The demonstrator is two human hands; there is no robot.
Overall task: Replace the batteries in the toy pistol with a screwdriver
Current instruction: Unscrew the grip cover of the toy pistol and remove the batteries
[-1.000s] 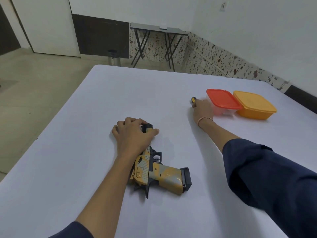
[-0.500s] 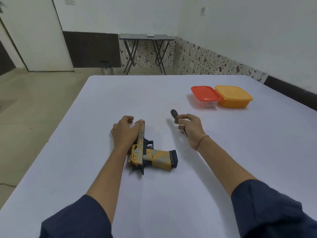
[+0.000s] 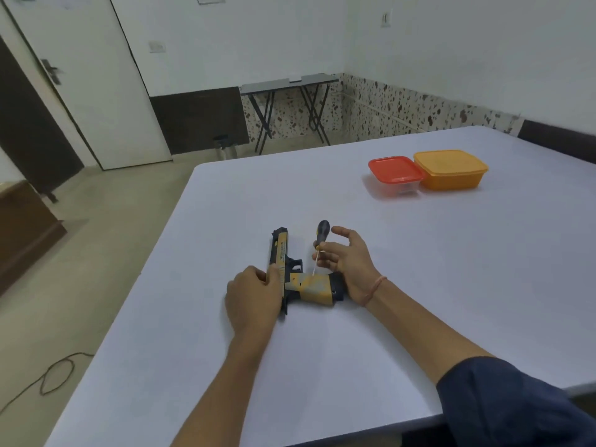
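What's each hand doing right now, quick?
Left hand: grips the toy pistol at its slide.
Right hand: pinches the screwdriver, tip at the pistol's grip.

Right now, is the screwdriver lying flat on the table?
No, the right hand holds the screwdriver up, its tip pointing down at the toy pistol.
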